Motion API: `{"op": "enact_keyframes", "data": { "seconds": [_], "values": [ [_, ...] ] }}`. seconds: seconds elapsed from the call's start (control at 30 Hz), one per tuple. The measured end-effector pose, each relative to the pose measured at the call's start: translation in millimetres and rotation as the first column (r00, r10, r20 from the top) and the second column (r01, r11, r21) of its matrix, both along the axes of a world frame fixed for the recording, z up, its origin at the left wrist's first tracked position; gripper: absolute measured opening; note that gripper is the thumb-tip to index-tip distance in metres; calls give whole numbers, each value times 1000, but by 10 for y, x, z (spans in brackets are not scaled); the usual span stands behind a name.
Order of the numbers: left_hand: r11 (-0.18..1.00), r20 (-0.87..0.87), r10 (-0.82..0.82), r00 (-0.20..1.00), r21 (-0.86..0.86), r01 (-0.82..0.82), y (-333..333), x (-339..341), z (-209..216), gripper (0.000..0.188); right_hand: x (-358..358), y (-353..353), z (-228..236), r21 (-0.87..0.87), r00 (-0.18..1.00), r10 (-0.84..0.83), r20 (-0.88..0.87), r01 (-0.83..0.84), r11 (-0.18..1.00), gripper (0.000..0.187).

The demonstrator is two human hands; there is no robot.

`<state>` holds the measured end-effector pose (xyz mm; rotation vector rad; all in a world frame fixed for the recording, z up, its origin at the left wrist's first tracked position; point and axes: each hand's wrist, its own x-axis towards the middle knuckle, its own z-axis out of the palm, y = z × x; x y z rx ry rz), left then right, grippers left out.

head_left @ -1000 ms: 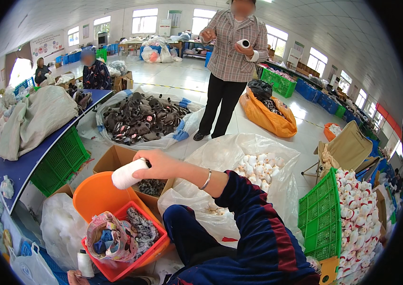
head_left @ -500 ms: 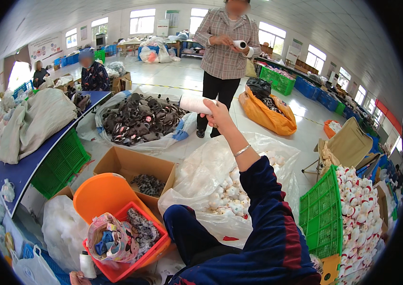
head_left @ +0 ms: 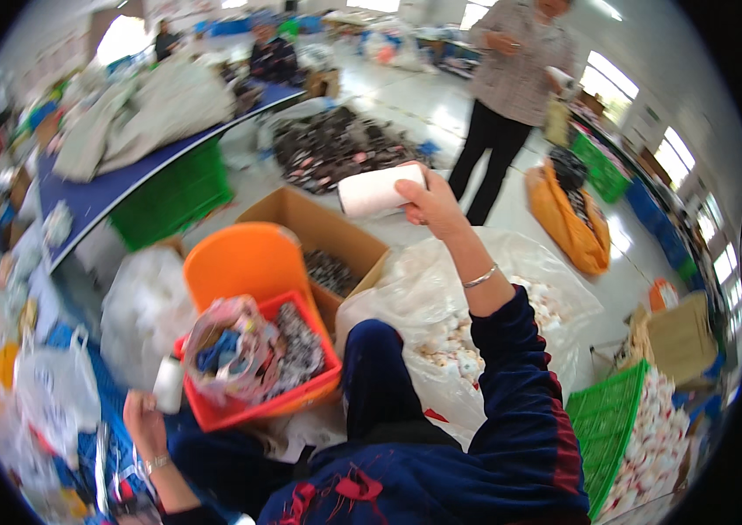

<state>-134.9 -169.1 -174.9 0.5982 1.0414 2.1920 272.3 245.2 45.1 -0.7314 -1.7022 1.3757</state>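
Out in front of me, my right hand (head_left: 434, 203) is closed around a large white thread spool (head_left: 371, 192), held sideways. At the lower left, my left hand (head_left: 144, 423) grips a smaller white thread spool (head_left: 169, 385), upright and slightly tilted. That spool is beside a red basket (head_left: 213, 418) on an orange chair (head_left: 235, 254). In the basket lie a pink patterned cloth bag (head_left: 229, 350) with blue bits in it and grey fluffy pieces (head_left: 299, 348). Fast motion blurs the picture.
A cardboard box (head_left: 301, 219) stands behind the chair. Clear plastic (head_left: 406, 289) holds white plush pieces; a green crate (head_left: 603, 420) leans at right. Dark plush pieces (head_left: 345, 144) lie beyond. A person (head_left: 520, 70) stands ahead, holding a white spool. A blue table (head_left: 152, 171) is at left.
My view has turned left and down. My left hand has come into clear view with the smaller spool raised in it. The standing person's hands have moved apart. My right hand still holds its spool.
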Motion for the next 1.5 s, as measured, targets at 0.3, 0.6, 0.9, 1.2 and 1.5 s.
{"op": "enact_keyframes", "data": {
  "seconds": [0.3, 0.6, 0.9, 1.2, 1.5],
  "values": [
    [998, 73, -3, 997, -69, 8, -28, 183, 156, 18, -1082, -549, -558, -136, 910, 362, 203, -340, 931, 44],
    [999, 55, -37, 998, -33, 39, 20, 217, 218, 22, -1692, -565, -1779, -116, 446, 365, 817, -494, 862, 54],
    [995, 18, -99, 995, 10, 99, 20, 302, 225, 21, -1497, -424, -1848, 196, 765, 148, 627, -339, 920, 41],
    [971, 34, -133, 991, 205, 123, 472, 844, 549, 23, -1556, -1645, -1248, -79, 808, 523, 271, -523, 849, 17],
    [996, -44, 38, 998, 78, -35, 949, 1121, 586, 17, -1634, -2079, -1005, 66, 887, 449, -107, -444, 894, 13]
  ]
}}
